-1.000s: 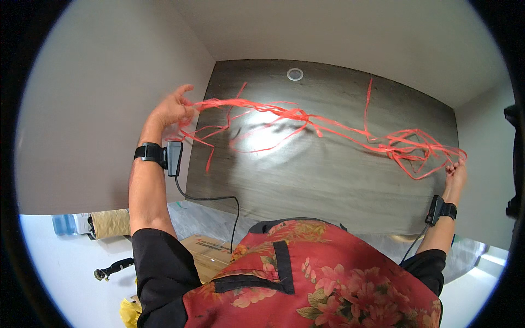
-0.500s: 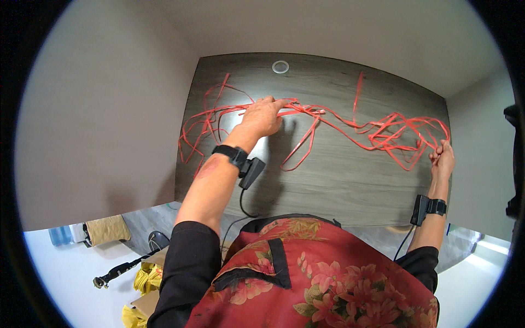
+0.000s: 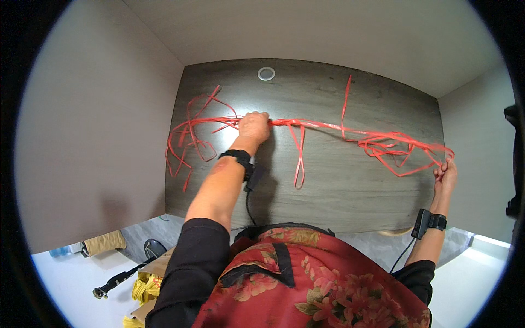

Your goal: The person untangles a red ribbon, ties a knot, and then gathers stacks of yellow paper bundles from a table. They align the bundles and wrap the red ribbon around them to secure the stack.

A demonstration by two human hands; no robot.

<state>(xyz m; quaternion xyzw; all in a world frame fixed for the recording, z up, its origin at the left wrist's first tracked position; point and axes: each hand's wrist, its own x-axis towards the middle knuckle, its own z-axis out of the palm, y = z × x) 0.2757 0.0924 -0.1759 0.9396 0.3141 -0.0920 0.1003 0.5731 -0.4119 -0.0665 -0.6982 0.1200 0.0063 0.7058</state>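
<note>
A long tangle of red plastic twine (image 3: 322,126) stretches across the grey wood-grain desk (image 3: 350,202). My left hand (image 3: 255,127) is closed around the bundled strands left of the middle, with loose ends fanning out beyond it. At the desk's right edge my right hand (image 3: 445,174) pinches the looped end of the twine. Between the hands the strands run fairly straight, with a narrow loop hanging toward me and one strand pointing to the far side. Looser loops lie close to my right hand.
Pale panels wall the desk in at the left, back and right. A round cable grommet (image 3: 266,74) sits near the back edge. On the floor at lower left are yellow bundles (image 3: 146,287), a black strap (image 3: 117,277) and a tan cushion-like item (image 3: 105,243).
My left hand has closed on the twine and shifted slightly left. The strands between my hands have straightened, and the hanging loop has become narrower.
</note>
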